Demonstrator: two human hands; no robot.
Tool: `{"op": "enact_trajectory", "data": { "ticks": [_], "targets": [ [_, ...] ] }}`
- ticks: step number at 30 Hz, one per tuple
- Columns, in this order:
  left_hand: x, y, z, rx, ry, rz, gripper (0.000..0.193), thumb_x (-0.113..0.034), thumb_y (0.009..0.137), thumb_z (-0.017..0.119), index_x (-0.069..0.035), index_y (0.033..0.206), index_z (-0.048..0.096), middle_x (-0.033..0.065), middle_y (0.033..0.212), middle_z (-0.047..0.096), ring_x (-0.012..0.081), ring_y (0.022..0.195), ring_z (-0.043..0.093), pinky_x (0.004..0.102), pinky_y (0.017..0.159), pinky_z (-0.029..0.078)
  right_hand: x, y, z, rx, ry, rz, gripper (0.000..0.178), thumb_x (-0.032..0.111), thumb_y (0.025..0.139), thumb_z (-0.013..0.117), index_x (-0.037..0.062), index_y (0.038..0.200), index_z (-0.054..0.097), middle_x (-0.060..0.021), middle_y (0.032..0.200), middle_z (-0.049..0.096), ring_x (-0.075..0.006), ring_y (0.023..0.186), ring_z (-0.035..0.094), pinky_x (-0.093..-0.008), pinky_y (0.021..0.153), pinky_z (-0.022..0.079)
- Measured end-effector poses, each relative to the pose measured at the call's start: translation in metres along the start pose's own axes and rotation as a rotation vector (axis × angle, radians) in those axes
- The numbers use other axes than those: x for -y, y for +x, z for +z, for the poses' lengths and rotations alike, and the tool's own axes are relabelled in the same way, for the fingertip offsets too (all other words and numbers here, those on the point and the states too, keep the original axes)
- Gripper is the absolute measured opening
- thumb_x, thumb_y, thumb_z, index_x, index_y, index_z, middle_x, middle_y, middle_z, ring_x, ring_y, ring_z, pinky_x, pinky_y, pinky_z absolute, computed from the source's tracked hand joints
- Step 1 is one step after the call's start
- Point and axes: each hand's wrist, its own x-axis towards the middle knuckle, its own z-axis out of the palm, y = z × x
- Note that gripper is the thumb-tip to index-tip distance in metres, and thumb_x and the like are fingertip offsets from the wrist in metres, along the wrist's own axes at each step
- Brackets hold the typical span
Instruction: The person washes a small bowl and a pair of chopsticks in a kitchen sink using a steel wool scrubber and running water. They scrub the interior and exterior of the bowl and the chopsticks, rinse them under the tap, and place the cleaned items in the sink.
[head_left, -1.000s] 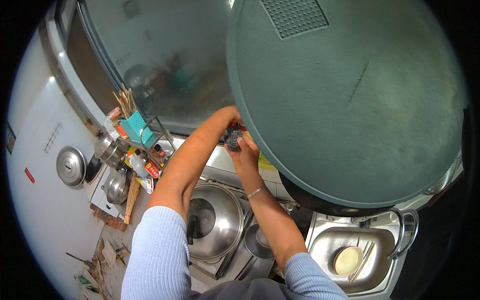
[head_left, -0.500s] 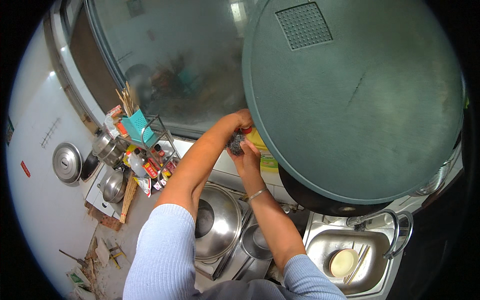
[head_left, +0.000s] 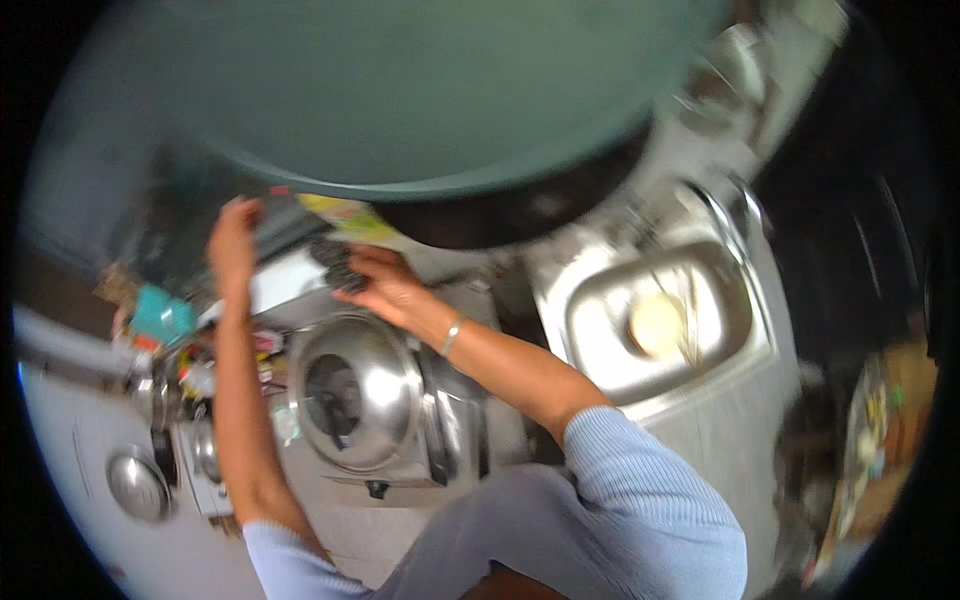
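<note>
A dark grey steel wool scrubber (head_left: 338, 264) is in the fingers of my right hand (head_left: 385, 287), above the back of the stove. A band circles that wrist. My left hand (head_left: 235, 232) is raised to the left, apart from the scrubber; motion smears its fingers, and I see nothing in it. Between and beyond my hands stands a yellow jug (head_left: 350, 214) with a red cap (head_left: 279, 190), partly hidden by a big green round lid (head_left: 440, 90). Under my arms sits a steel wok (head_left: 390, 390) on the stove.
To the right is a steel sink (head_left: 600, 375) with a pale bowl (head_left: 657, 324), chopsticks (head_left: 689, 310) and a curved faucet (head_left: 722, 222). The green lid overhangs a black pot (head_left: 510, 215). On the left stand a turquoise chopstick holder (head_left: 163, 316) and condiments. A steel lid (head_left: 139, 484) hangs further left.
The view has swung right and blurred. My left hand has come away from the jug's red cap and from my right hand. The scrubber stays in my right hand, now separate from the jug.
</note>
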Motion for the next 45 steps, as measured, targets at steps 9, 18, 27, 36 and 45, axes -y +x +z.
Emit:
{"op": "enact_trajectory", "data": {
  "ticks": [9, 18, 27, 36, 45],
  "targets": [
    [-0.051, -0.287, -0.003, 0.266, -0.689, -0.265, 0.024, -0.02, 0.092, 0.046, 0.0, 0.097, 0.058, 0.0091, 0.101, 0.059, 0.0177, 0.094, 0.057, 0.0294, 0.082, 0.047, 0.115, -0.305, -0.169, -0.357, -0.148, -0.147, 0.028, 0.01, 0.087, 0.051, 0.0037, 0.114, 0.05, -0.0097, 0.108, 0.057, -0.0224, 0.098, 0.056, -0.0474, 0.082, 0.048],
    [-0.107, -0.439, 0.064, 0.292, -0.928, -0.654, 0.013, -0.009, 0.088, 0.052, 0.001, 0.09, 0.06, 0.0066, 0.083, 0.062, 0.0117, 0.076, 0.058, 0.0236, 0.07, 0.047, 0.218, -0.402, -0.269, -1.165, -0.971, -0.233, 0.033, 0.017, 0.08, 0.06, 0.0012, 0.108, 0.055, -0.0088, 0.087, 0.061, -0.0178, 0.075, 0.062, -0.0313, 0.055, 0.053],
    [-0.22, -0.445, 0.149, 0.417, -0.677, -0.541, 0.011, -0.004, 0.083, 0.058, 0.001, 0.092, 0.061, 0.005, 0.081, 0.062, 0.009, 0.075, 0.056, 0.0211, 0.069, 0.044, 0.272, -0.352, -0.326, -0.623, -1.833, -0.096, 0.032, 0.012, 0.066, 0.06, -0.0006, 0.096, 0.061, -0.0219, 0.091, 0.062, -0.033, 0.086, 0.06, -0.0347, 0.081, 0.046],
    [-0.324, -0.447, 0.303, 0.776, -0.941, -0.883, 0.016, -0.014, 0.088, 0.055, 0.0, 0.097, 0.06, 0.0031, 0.083, 0.062, 0.0095, 0.073, 0.056, 0.0231, 0.066, 0.045, 0.368, -0.436, -0.323, -0.835, -0.988, 0.137, 0.026, 0.002, 0.08, 0.053, 0.006, 0.105, 0.058, -0.0014, 0.083, 0.063, -0.0061, 0.063, 0.055, -0.0214, 0.044, 0.043],
    [-0.393, -0.437, 0.426, 0.788, -0.174, 0.319, 0.003, -0.009, 0.076, 0.058, -0.006, 0.075, 0.06, 0.0098, 0.076, 0.056, 0.0207, 0.078, 0.057, 0.034, 0.064, 0.046, 0.439, -0.484, -0.325, -0.96, -0.849, 0.016, 0.027, 0.009, 0.084, 0.052, 0.0089, 0.111, 0.055, 0.0021, 0.095, 0.06, -0.0069, 0.076, 0.056, -0.0234, 0.054, 0.047]
  ]
}}
